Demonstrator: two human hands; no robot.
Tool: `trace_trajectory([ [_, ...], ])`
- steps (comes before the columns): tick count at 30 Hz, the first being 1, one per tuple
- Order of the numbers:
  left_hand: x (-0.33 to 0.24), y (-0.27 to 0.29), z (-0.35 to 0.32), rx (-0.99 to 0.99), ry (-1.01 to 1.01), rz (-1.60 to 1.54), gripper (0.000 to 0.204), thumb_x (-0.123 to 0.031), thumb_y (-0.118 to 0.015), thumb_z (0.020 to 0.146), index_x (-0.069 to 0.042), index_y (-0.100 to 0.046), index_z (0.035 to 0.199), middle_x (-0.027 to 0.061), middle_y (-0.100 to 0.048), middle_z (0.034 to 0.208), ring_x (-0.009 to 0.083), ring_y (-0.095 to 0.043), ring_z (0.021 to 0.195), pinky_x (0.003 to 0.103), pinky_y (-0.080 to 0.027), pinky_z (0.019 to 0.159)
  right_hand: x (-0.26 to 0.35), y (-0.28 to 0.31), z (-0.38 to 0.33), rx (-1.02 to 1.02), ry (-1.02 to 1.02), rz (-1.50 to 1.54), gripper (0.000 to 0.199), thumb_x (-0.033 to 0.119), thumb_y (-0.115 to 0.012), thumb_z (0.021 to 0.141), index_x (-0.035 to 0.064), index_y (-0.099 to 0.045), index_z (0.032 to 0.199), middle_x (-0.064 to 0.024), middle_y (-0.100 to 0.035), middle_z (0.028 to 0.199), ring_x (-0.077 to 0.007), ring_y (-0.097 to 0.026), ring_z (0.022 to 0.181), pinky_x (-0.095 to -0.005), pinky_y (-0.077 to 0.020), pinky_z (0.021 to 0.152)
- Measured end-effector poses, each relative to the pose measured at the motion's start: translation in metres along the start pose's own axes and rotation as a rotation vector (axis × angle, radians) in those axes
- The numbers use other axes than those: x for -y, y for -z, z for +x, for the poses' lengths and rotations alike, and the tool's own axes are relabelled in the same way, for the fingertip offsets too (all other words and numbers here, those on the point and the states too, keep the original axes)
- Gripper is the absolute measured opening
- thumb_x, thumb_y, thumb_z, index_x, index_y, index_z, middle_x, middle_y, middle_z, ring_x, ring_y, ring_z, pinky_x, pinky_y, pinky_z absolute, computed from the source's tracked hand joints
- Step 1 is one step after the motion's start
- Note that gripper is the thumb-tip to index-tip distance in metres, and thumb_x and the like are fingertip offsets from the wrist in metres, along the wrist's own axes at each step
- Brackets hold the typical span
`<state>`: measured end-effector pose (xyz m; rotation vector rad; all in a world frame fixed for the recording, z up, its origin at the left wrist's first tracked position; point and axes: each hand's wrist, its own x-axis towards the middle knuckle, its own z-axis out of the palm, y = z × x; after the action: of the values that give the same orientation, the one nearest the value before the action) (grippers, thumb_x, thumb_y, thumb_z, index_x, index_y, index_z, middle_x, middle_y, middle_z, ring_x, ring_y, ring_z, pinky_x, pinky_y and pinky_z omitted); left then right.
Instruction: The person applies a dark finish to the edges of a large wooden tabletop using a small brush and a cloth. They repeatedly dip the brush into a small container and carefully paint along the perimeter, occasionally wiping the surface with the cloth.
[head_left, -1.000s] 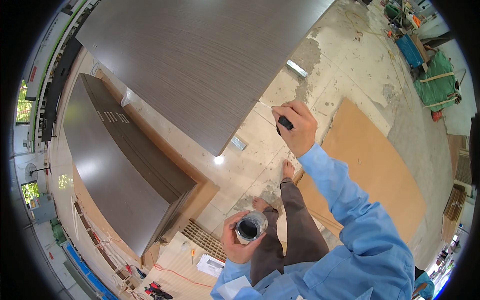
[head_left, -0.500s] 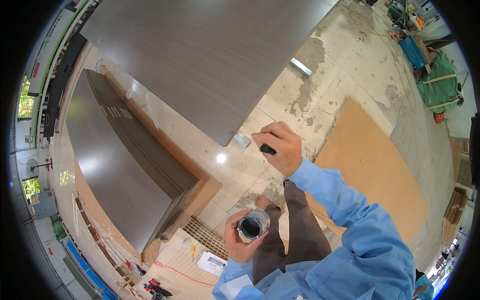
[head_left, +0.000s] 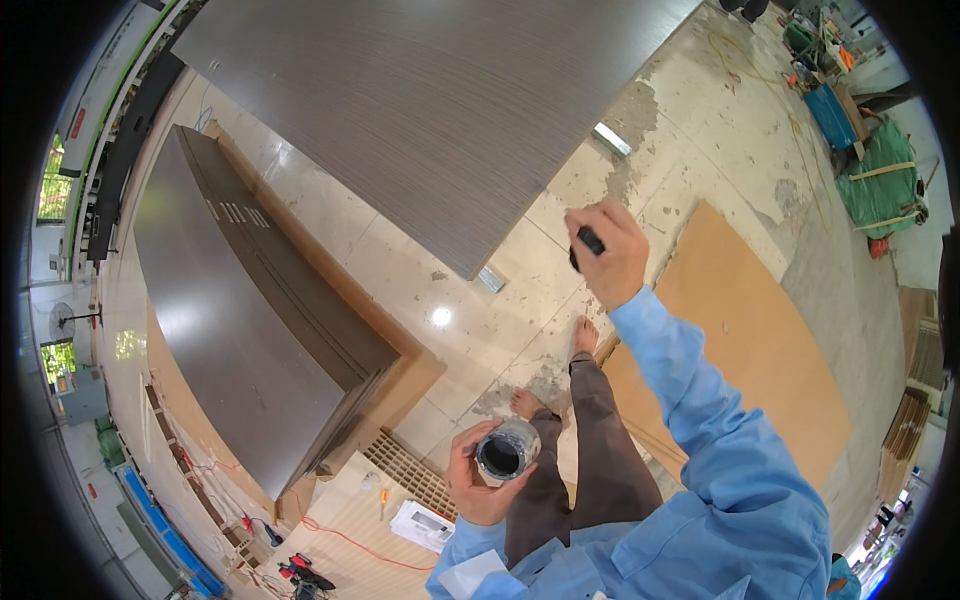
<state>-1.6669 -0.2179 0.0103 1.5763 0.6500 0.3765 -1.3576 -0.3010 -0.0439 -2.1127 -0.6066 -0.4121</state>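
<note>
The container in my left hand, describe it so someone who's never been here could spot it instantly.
Find the brown trousers at the lower middle. By their left leg, the left hand grips a greyish, round container, mouth open. Its single dark, round opening sets it apart from the tan grid nearby, full of small holes.

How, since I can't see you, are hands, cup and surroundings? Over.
Left hand gripping grey cup, dark inside. Right hand holding black object, apart from dark panel. Tan board lying low at right, may crowd footing.
</note>
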Motion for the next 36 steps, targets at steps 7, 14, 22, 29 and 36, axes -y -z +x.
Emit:
trace_trajectory([
  [7, 0.003, 0.005, -0.002, -0.009, -0.015, -0.019, 0.077, 0.002, -0.096, 0.064, -0.002, -0.057, 0.13, 0.0184, -0.064, 0.133, 0.0312, -0.063, 0.129, 0.044, -0.053, 0.111, 0.017, -0.008, -0.022, 0.059, 0.04, 0.187, 0.035, -0.006, -0.079, 0.068, 0.0141, -0.076, 0.096, -0.0052, -0.069, 0.093, -0.0272, -0.069, 0.088, -0.0383, -0.0578, 0.07],
  [14, 0.008, 0.013, -0.005, -0.014, -0.015, 0.012, 0.079, 0.004, -0.095, 0.064, -0.002, -0.056, 0.131, 0.0186, -0.064, 0.132, 0.0327, -0.063, 0.13, 0.045, -0.052, 0.112, 0.044, -0.018, -0.037, 0.157, 0.237, 0.219, 0.033, -0.005, -0.081, 0.068, 0.013, -0.075, 0.094, -0.0057, -0.069, 0.092, -0.0274, -0.07, 0.084, -0.0378, -0.0571, 0.068],
  [22, 0.01, 0.024, -0.011, -0.046, -0.037, 0.024, 0.075, -0.002, -0.096, 0.067, -0.001, -0.057, 0.131, 0.0191, -0.065, 0.133, 0.0321, -0.065, 0.127, 0.044, -0.054, 0.109, 0.039, -0.027, -0.049, 0.119, -0.048, 0.254, 0.029, -0.006, -0.082, 0.073, 0.0117, -0.077, 0.096, -0.007, -0.069, 0.092, -0.0274, -0.07, 0.082, -0.0379, -0.0576, 0.07],
  [29, 0.011, 0.026, -0.017, -0.081, -0.025, -0.014, 0.073, -0.004, -0.097, 0.068, -0.002, -0.058, 0.131, 0.0186, -0.065, 0.133, 0.0305, -0.065, 0.126, 0.043, -0.055, 0.109, 0.043, -0.031, -0.058, 0.113, -0.023, 0.264, 0.02, 0.001, -0.085, 0.081, 0.0077, -0.078, 0.099, -0.0073, -0.07, 0.091, -0.026, -0.07, 0.082, -0.037, -0.0568, 0.07],
  [36, 0.011, 0.032, -0.022, -0.062, 0.022, -0.014, 0.075, 0.004, -0.094, 0.065, -0.002, -0.056, 0.13, 0.0177, -0.064, 0.133, 0.0313, -0.062, 0.129, 0.044, -0.051, 0.112, 0.04, -0.026, -0.053, 0.202, 0.014, 0.256, 0.022, 0.001, -0.082, 0.083, 0.0081, -0.078, 0.103, -0.0076, -0.07, 0.092, -0.027, -0.069, 0.082, -0.0375, -0.0565, 0.071],
])
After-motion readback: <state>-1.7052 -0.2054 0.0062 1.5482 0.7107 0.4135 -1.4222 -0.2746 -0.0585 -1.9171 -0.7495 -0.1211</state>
